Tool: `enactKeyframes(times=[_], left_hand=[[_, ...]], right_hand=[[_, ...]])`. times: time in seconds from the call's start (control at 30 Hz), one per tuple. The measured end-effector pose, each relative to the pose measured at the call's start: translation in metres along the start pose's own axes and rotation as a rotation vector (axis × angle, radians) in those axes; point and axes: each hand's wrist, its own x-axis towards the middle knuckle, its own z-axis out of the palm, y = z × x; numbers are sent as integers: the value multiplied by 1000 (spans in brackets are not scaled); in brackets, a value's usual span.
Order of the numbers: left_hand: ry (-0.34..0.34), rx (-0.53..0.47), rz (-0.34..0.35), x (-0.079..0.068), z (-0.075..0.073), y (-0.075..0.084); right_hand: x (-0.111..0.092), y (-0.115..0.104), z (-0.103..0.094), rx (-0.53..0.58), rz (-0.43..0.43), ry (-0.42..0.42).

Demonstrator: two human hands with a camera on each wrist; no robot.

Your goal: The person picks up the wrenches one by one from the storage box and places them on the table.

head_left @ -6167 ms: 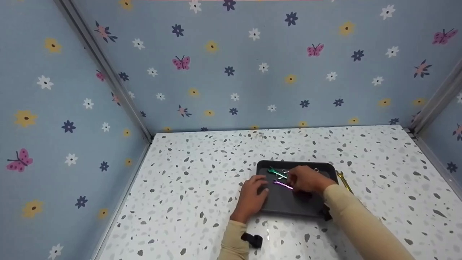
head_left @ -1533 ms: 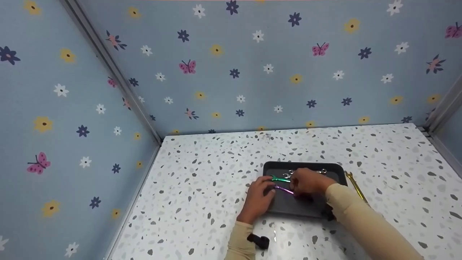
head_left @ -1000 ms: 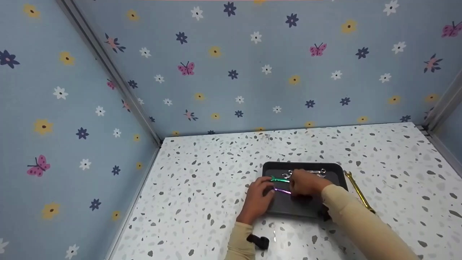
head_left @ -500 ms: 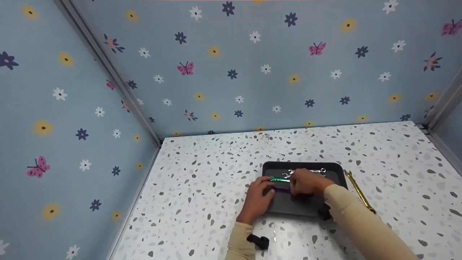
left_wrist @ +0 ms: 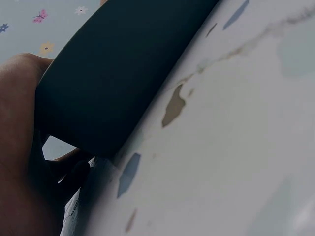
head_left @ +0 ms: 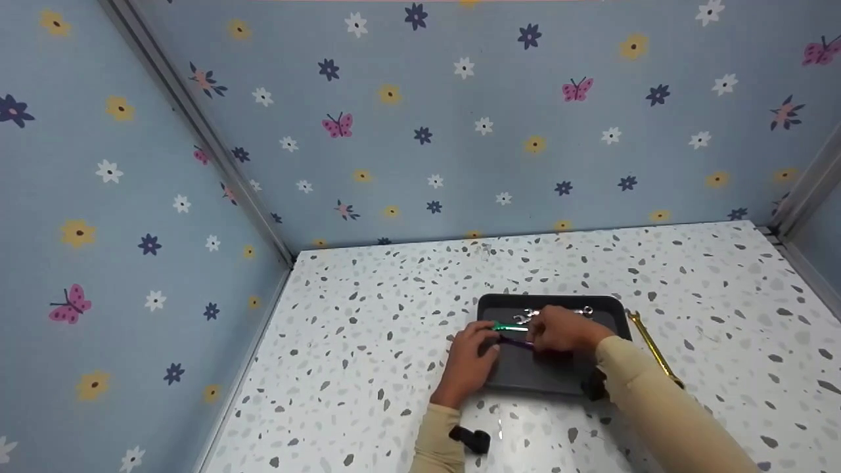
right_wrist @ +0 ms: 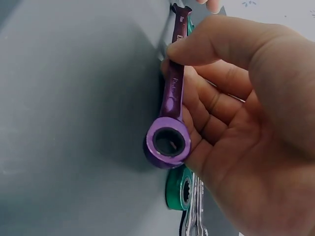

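**Right grip (head_left: 566,330) pinched tight on the purple wrench (right_wrist: 173,93), down at the tray!**

Here I am, thumb against one flat face and fingers behind the other, the ring end pointing back towards my palm. Whether the wrench bears on the tray's floor, I cannot tell. My left grip (head_left: 468,358) sits over the wall at nine o'clock, fingertips near the forked ends; whether it clamps the rim, I can't say.

The step in hand, as I judge it, is lining purple up beside the green wrench (head_left: 511,327), and it's a delicate one! A light pinch at mid-shank should do it: ring end level, fingers clear of green, then an easy release so that nothing skids. Left fingertips could serve as a stop for the far end.

Now the container! Within the black tray (head_left: 539,381), purple runs towards nine o'clock, green just beyond it towards ten, and at twelve come silver wrenches (right_wrist: 198,206), part hidden by my right hand, so no firm count. Outside, past the three o'clock wall, a gold wrench (head_left: 656,349) lies on the speckled counter (head_left: 368,309), apart from the rest.
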Motion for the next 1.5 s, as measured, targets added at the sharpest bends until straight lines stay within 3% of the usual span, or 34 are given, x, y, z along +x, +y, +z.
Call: enactKeyframes(times=[0.3,0.53,0.87,1.2,1.5], left_hand=[[6,12,14,1,-1,0],[8,17,35,2,0,3],[1,42,31,0,1,0],[10,47,29,0,0,-2],[1,40,11,1,0,0]], right_hand=[[0,4,0,3,-33,3],[-6,7,-3,72,-24,-11],[-12,7,-6,64,-97,53],[-19,7,-8,108,-72,79],[-31,8,-11,131,23,104]])
